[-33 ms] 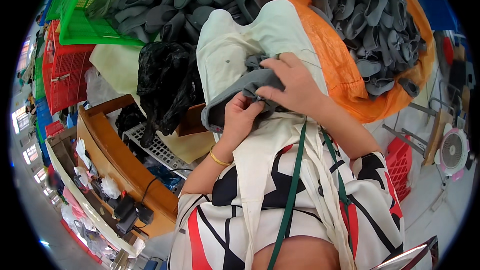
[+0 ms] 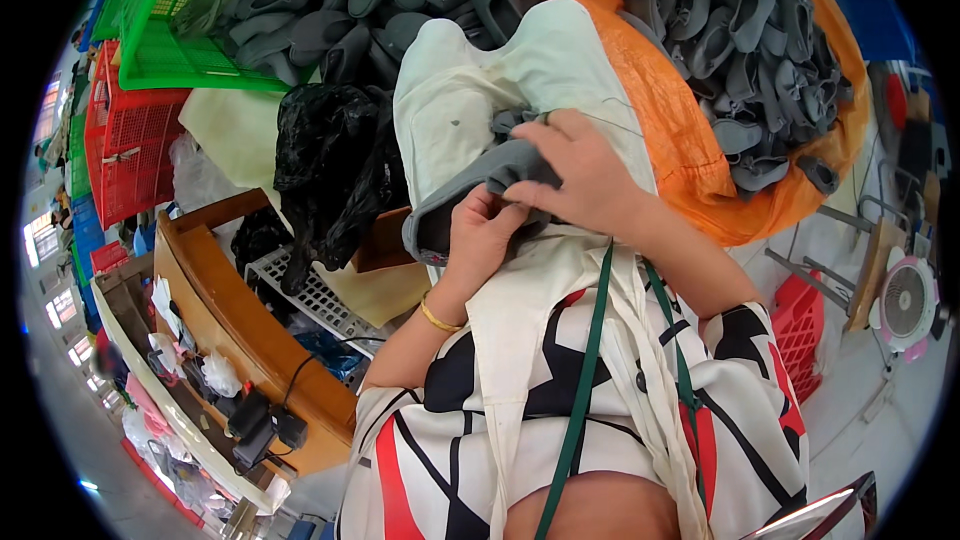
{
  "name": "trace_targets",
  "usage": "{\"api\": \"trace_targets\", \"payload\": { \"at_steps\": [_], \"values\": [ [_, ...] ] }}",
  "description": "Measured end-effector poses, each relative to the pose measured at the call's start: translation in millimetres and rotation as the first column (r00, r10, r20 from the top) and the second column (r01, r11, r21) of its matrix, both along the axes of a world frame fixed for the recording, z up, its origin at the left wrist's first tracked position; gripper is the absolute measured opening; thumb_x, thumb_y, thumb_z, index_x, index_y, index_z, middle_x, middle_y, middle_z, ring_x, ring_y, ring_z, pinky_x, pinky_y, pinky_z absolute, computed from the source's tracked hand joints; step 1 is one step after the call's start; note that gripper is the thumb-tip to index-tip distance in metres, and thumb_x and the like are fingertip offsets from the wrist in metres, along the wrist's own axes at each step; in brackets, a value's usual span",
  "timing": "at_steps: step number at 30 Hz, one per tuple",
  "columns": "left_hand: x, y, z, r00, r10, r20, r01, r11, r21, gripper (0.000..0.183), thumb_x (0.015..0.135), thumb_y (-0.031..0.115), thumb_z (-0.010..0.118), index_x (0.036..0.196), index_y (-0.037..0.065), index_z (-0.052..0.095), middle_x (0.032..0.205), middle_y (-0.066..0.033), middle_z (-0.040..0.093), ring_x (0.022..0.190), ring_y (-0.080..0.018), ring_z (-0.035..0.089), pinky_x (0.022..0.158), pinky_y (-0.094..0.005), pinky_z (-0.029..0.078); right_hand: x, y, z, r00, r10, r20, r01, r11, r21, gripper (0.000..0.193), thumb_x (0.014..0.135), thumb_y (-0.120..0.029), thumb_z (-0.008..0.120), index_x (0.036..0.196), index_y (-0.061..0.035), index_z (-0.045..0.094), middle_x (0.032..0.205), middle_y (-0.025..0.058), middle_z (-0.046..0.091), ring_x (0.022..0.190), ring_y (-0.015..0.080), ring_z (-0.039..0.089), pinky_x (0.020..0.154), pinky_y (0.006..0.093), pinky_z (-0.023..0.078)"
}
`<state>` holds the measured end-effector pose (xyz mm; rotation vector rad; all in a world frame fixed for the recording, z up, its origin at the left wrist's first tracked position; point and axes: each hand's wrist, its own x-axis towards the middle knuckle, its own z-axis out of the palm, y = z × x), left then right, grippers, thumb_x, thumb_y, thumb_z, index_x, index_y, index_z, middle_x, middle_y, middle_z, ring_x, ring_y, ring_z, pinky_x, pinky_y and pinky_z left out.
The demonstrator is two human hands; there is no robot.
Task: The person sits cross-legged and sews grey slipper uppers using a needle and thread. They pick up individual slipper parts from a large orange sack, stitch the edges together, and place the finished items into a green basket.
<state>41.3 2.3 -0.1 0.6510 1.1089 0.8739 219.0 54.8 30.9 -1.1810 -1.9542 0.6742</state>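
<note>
A grey cloth shoe (image 2: pixel 447 202) rests over my lap on the white apron (image 2: pixel 560 50), its dark opening toward the lower left. My left hand (image 2: pixel 478 238) is closed on it, thumb and forefinger pinching a small grey knot or bow on the upper. From the right, my right hand (image 2: pixel 590 175) reaches across the shoe, thumb against the bow and curled fingers over the far side. A thin dark thread shows beside that hand; whether a needle is in the fingers is hidden. Another bunched grey piece (image 2: pixel 512 121) lies just beyond the shoe.
An orange sack (image 2: pixel 690 155) full of grey shoes stands at the far right. More grey shoes fill the far side beside a green crate (image 2: pixel 200 65). A black plastic bag (image 2: pixel 335 165) and a wooden drawer unit (image 2: pixel 250 310) are at left, a fan (image 2: pixel 907 302) at right.
My right hand has shifted slightly left over the shoe, its thumb lower against the bow. The left hand and the shoe stay in place.
</note>
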Motion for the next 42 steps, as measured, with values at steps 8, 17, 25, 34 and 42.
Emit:
{"api": "trace_targets", "payload": {
  "at_steps": [8,17,25,34,42],
  "values": [
    [-6.0,-1.0,5.1,0.92,-0.117,-0.373,0.162,0.982,0.092,0.026,0.079,0.008,0.073,0.071,0.004,0.049,0.066,0.0057,0.045,0.062,-0.0043,0.039,0.054,-0.0233,0.034,-3.1,-4.4,-33.7,0.98,-0.122,-0.157,0.108,0.99,-0.095,0.03,0.081,-0.018,0.071,0.107,-0.0048,0.064,0.091,0.0155,0.058,0.086,0.0327,0.057,0.074,0.0402,0.048],
    [5.7,19.9,41.3,0.88,-0.13,-0.456,0.369,0.793,0.485,0.023,0.081,0.0,0.068,0.103,-0.001,0.063,0.089,-0.0071,0.06,0.08,-0.0145,0.055,0.074,-0.0262,0.045,77.7,-10.9,-18.8,0.881,-0.405,-0.243,0.105,0.668,-0.737,0.047,0.09,-0.047,0.066,0.093,-0.0008,0.071,0.083,0.0101,0.069,0.076,0.0173,0.06,0.071,0.0346,0.049],
    [-17.9,40.1,170.9,0.985,-0.07,-0.159,0.151,-0.109,0.982,0.035,0.082,0.032,0.063,0.092,-0.002,0.059,0.085,-0.0118,0.059,0.075,-0.0272,0.056,0.068,-0.0383,0.047,268.4,51.1,29.8,-0.189,-0.614,-0.767,0.388,0.67,-0.632,0.041,0.102,-0.037,0.053,0.119,0.0001,0.059,0.105,0.01,0.064,0.092,0.0219,0.064,0.087,0.0353,0.055],
    [10.7,40.5,234.0,0.786,-0.397,0.473,-0.504,0.03,0.863,0.029,0.09,0.018,0.065,0.118,0.011,0.065,0.127,-0.0013,0.058,0.122,-0.0178,0.051,0.094,-0.035,0.048,173.2,40.3,-35.7,0.317,-0.743,-0.589,0.155,0.653,-0.741,0.02,0.098,-0.019,0.061,0.104,-0.0012,0.066,0.088,0.0024,0.064,0.08,0.0116,0.061,0.077,0.0262,0.053],
    [10.8,38.0,214.4,0.864,-0.011,0.503,-0.466,-0.394,0.792,0.034,0.089,0.013,0.061,0.119,-0.001,0.061,0.102,-0.0075,0.068,0.1,-0.0176,0.059,0.095,-0.031,0.046,94.0,26.0,-57.4,0.791,-0.491,-0.364,0.158,0.74,-0.654,0.018,0.097,-0.017,0.06,0.103,-0.0024,0.068,0.089,0.0024,0.066,0.081,0.0119,0.062,0.073,0.026,0.05]
  ]
}}
